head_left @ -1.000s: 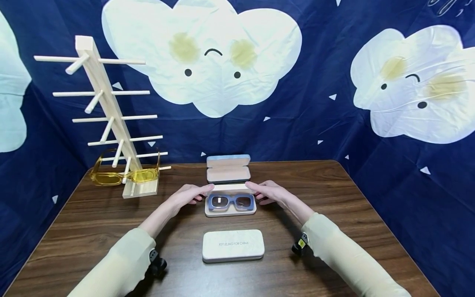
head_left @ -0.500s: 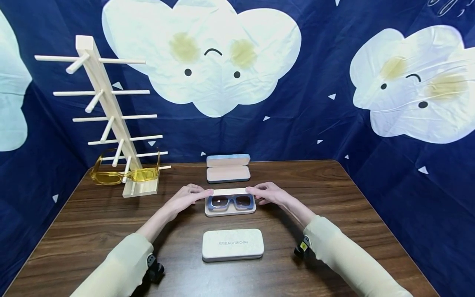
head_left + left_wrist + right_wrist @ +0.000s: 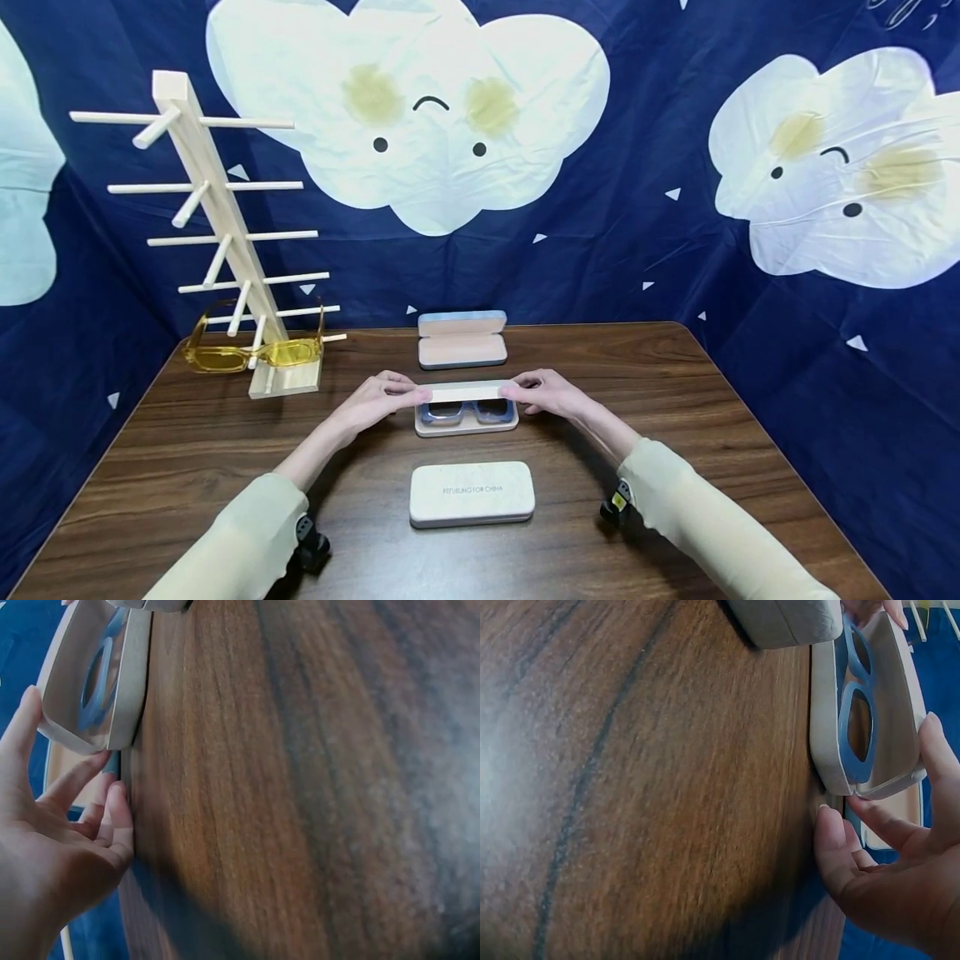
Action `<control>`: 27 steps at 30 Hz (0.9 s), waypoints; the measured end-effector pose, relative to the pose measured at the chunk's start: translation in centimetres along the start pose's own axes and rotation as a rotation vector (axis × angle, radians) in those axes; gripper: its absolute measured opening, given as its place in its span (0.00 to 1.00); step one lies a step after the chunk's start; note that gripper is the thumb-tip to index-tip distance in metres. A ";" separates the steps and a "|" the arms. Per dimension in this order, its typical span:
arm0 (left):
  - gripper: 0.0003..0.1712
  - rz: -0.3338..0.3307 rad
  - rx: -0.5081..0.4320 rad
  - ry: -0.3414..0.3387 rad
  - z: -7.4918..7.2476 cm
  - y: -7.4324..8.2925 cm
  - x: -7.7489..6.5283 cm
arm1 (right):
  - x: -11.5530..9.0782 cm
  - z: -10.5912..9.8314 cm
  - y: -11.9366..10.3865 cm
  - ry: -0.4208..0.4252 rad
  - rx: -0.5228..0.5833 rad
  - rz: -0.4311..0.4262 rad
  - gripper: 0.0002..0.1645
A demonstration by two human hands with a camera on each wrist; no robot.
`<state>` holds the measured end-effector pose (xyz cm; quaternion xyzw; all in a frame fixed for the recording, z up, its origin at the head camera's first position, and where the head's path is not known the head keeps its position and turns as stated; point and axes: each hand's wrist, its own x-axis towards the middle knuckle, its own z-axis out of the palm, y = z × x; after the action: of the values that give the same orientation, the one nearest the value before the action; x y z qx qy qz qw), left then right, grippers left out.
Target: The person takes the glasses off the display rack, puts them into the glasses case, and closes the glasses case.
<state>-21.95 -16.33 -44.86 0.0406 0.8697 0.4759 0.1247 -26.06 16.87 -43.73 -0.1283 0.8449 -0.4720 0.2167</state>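
Observation:
A cream glasses case [image 3: 467, 431] stands partly open at the middle of the table, its lid [image 3: 465, 391] tilted forward over blue-framed sunglasses [image 3: 468, 407]. At the lid's left end, my left hand [image 3: 384, 397] holds the case, its thumb on the lid and index finger near the hinge corner. My right hand [image 3: 547, 392] grips the opposite end the same way. In the right wrist view the sunglasses [image 3: 846, 735] lie inside with their lenses facing up. The lid [image 3: 61, 667] is still apart from the base's front rim in the left wrist view.
A closed pale case [image 3: 472, 496] with printed lettering lies nearer on the table [image 3: 360, 517]. An open blue case [image 3: 461, 351] with a pale pink lining stands behind. At the left, a wooden rack [image 3: 217, 200] with pegs holds yellow sunglasses [image 3: 288, 353].
The lid has tipped forward and down over the sunglasses, covering their upper part. Both thumbs have moved slightly down and forward with it. The other cases and the rack stay put.

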 end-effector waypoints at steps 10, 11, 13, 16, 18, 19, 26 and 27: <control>0.43 -0.003 0.025 0.031 0.1 -0.6 0.0 | -0.1 0.1 0.7 -0.008 -0.043 -0.089 0.26; 0.42 -0.002 0.026 0.034 0.1 -0.6 0.0 | -0.1 0.2 0.8 -0.009 -0.041 -0.105 0.25; 0.42 0.007 0.037 0.041 0.2 -0.6 -0.1 | -0.1 0.3 1.0 0.001 -0.042 -0.133 0.24; 0.40 0.030 0.051 0.050 0.2 -0.8 -0.1 | -0.3 0.5 1.3 0.039 -0.044 -0.140 0.26; 0.40 0.042 0.060 0.058 0.2 -0.9 -0.2 | -0.6 0.6 1.4 0.079 -0.053 -0.133 0.29; 0.40 0.049 0.065 0.063 0.2 -1.0 -0.2 | -0.7 0.7 1.5 0.092 -0.058 -0.129 0.31; 0.38 0.241 0.192 0.137 0.6 -1.7 -0.3 | -1.0 1.1 2.0 0.129 -0.184 -0.161 0.35; 0.38 0.272 0.209 0.150 0.7 -1.7 -0.3 | -1.0 1.1 2.1 0.138 -0.197 -0.159 0.36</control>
<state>-21.37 -16.75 -46.63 0.1351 0.9078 0.3969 -0.0107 -24.69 17.53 -45.77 -0.1825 0.8873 -0.4100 0.1064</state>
